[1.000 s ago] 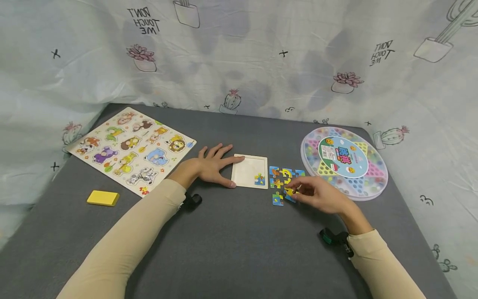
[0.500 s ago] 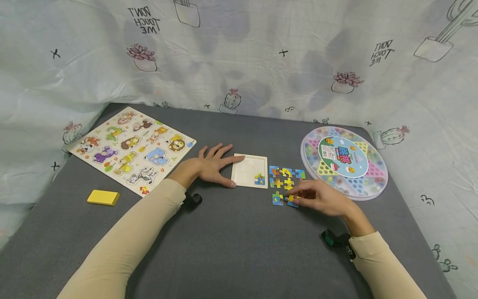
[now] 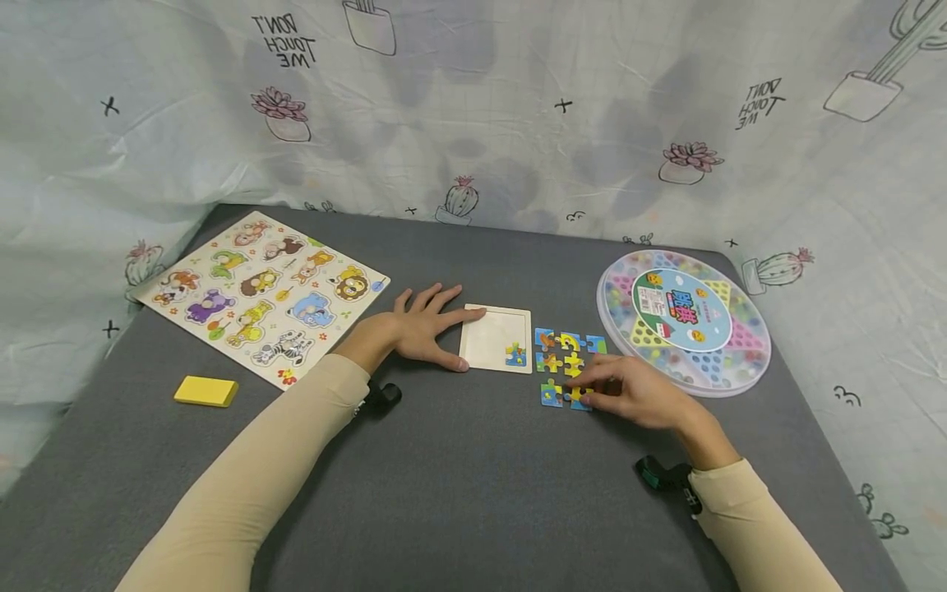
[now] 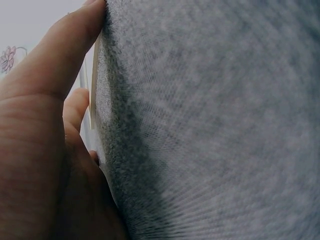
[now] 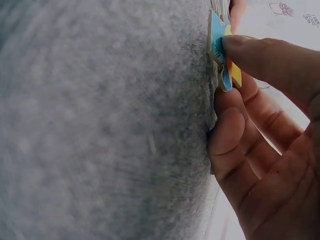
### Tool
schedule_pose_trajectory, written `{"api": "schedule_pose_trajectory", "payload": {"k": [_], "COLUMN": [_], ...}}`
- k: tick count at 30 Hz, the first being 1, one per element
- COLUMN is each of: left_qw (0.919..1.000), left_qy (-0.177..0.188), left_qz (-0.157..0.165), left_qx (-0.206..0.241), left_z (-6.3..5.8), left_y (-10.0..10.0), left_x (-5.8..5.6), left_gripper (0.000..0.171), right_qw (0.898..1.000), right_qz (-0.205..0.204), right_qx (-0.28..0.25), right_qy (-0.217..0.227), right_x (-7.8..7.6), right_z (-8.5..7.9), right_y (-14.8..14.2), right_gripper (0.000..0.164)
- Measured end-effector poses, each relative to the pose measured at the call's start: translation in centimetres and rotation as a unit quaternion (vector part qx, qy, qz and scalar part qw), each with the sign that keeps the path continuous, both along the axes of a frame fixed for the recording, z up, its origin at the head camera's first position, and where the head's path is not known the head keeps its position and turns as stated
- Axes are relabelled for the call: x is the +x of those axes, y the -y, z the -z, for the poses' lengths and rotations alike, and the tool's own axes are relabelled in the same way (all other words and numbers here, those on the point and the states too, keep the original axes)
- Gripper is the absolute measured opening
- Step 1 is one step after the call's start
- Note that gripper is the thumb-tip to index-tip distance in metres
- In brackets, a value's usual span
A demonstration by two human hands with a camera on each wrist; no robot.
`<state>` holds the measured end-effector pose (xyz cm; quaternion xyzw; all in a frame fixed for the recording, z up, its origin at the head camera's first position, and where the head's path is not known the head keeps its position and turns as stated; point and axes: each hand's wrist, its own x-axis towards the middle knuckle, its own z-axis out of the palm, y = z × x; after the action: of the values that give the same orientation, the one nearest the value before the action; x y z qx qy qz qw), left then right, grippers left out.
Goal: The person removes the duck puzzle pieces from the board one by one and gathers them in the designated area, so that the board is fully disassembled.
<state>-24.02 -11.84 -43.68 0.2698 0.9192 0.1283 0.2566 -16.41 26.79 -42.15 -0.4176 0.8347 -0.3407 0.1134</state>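
My left hand (image 3: 427, 329) lies with fingers spread at the left side of a shallow square wooden puzzle tray (image 3: 484, 339). Its index fingertip touches the tray's upper left edge, and its thumb touches the lower left corner. A blue and yellow puzzle piece (image 3: 515, 354) sits in the tray's lower right corner. Right of the tray, several loose pieces (image 3: 548, 363) lie in rough rows. My right hand (image 3: 629, 390) pinches the bottom-row puzzle piece (image 3: 579, 400) at the right. The right wrist view shows the thumb on that puzzle piece (image 5: 218, 37), with fingers curled beside it.
An animal puzzle board (image 3: 270, 300) lies at the back left, a yellow block (image 3: 205, 391) in front of it. Close behind my right hand is a round Chinese checkers box (image 3: 684, 323). A printed curtain (image 3: 510, 107) hangs behind the grey table (image 3: 459, 485).
My right hand has moved slightly toward the person with the puzzle piece, which now lies flat in the bottom row. My left hand and the tray have stayed in place.
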Motion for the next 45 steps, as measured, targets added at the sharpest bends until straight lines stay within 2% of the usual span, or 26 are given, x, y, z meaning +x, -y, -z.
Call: {"api": "schedule_pose_trajectory", "payload": {"k": [13,23,30,38,45], "left_qw": [1.0000,0.9999,0.9999,1.0000,1.0000], "left_qy": [-0.004,-0.008,-0.009,-0.003,-0.003], "left_qz": [-0.001,0.002,0.003,-0.001,0.001], "left_qx": [0.007,0.008,0.008,0.000,0.004], "left_z": [0.0,0.1,0.2,-0.1,0.2], "left_y": [0.1,0.0,0.2,0.1,0.1], "left_x": [0.1,0.1,0.0,0.0,0.1], "left_gripper": [0.100,0.100,0.100,0.098,0.097], "right_qw": [0.998,0.998,0.998,0.998,0.999], "right_qz": [0.039,0.038,0.040,0.043,0.032], "right_qx": [0.039,0.049,0.043,0.033,0.026], "right_qy": [0.017,0.003,0.014,0.030,0.010], "right_x": [0.1,0.2,0.2,-0.5,-1.3], "right_z": [0.0,-0.2,-0.5,-0.9,-1.1], "right_y": [0.4,0.5,0.6,1.6,3.1], "right_gripper": [0.030,0.032,0.030,0.024,0.023]}}
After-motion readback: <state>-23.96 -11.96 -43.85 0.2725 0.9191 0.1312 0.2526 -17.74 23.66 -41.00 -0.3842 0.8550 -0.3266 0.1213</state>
